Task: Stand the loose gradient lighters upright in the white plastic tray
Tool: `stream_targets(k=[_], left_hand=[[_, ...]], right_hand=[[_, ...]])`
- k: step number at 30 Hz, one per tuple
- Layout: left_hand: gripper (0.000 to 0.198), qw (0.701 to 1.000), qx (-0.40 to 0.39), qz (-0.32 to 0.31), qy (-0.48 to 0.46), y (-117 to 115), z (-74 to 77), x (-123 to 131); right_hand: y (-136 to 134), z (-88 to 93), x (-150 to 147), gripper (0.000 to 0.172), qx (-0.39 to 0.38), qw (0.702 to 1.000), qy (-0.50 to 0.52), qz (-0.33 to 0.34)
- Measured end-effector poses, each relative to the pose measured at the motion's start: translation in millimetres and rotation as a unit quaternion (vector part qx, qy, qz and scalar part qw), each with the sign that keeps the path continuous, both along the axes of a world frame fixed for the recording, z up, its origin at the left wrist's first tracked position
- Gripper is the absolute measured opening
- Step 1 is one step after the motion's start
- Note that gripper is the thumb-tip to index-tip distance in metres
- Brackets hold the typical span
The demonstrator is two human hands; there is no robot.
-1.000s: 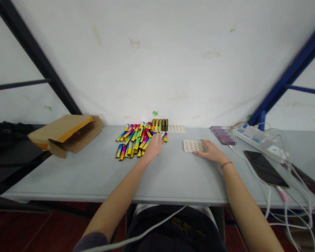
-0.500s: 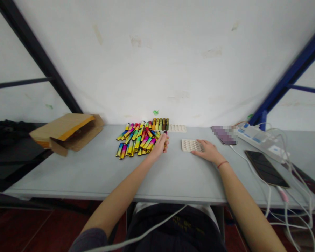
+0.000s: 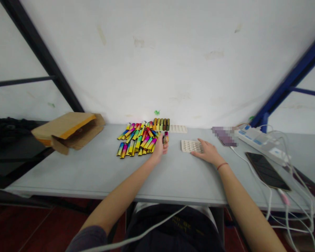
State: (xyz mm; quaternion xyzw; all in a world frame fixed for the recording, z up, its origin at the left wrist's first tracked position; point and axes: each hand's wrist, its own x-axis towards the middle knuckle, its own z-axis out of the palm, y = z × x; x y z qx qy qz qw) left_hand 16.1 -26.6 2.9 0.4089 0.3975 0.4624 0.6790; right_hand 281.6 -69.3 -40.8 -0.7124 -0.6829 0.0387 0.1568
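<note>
My left hand (image 3: 160, 148) is closed, fingers curled around a small shiny tube (image 3: 166, 134) with purple-red and gold colouring. Its top sticks out beyond my fingers; the rest is hidden. Just left of that hand lies a heap of similar metallic rainbow-and-gold tubes (image 3: 138, 138). My right hand (image 3: 208, 152) grips the right end of a white tray (image 3: 190, 146) with rows of small hollows, thumb on the near edge and fingers on the far one. Several tubes (image 3: 161, 124) stand upright in rows behind the left hand, their gold round tops showing.
A second white tray (image 3: 179, 128) lies by the wall. An opened brown cardboard package (image 3: 65, 129) sits at the left. On the right are a purple phone (image 3: 227, 137), a black phone (image 3: 267, 170), a white power strip (image 3: 262, 143) and loose white cables.
My left hand has shifted slightly left and turned, so more of the tube shows beyond its fingers. My right hand stays on the white tray.
</note>
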Motion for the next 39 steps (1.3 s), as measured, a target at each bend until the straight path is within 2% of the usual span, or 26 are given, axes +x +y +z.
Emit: stream_targets(k=[3, 12, 18, 24, 28, 31, 34, 37, 39], left_hand=[[0.056, 1.000, -0.026, -0.002, -0.005, 1.9, 0.3, -2.2], [0.058, 0.998, -0.029, 0.028, -0.045, -3.4, -0.9, 3.9], [0.056, 0.998, -0.035, 0.012, -0.055, -5.7, -4.8, 6.1], [0.050, 0.996, -0.062, -0.013, -0.056, -5.5, -2.7, 5.5], [0.047, 0.997, -0.061, -0.020, -0.054, -5.4, -3.4, 5.8], [0.045, 0.999, -0.033, -0.026, -0.029, -5.6, -6.8, 7.0], [0.035, 0.999, 0.028, -0.025, 0.021, -5.3, -9.5, 9.7], [0.026, 0.987, 0.132, -0.015, 0.092, -0.8, -8.4, 15.7], [0.019, 0.964, 0.219, 0.000, 0.150, 5.9, -5.6, 23.4]], right_hand=[[1.5, -1.7, 0.1, 0.085, 0.003, 1.000, -0.001, 0.003], [3.0, -4.3, 2.8, 0.081, 0.000, 1.000, -0.011, 0.007], [3.8, -5.8, 2.4, 0.081, 0.004, 1.000, -0.010, 0.009], [5.4, -5.1, 16.4, 0.092, 0.017, 0.999, -0.003, 0.028], [3.7, -3.0, 29.7, 0.081, -0.008, 1.000, -0.002, 0.022], [1.9, -1.8, 31.3, 0.071, -0.027, 0.999, 0.025, 0.035], [1.4, -0.6, 23.8, 0.070, -0.016, 0.998, 0.042, 0.049], [1.7, 0.7, 11.8, 0.070, -0.005, 0.995, 0.050, 0.085], [1.7, 1.1, 4.7, 0.072, -0.004, 0.994, 0.054, 0.099]])
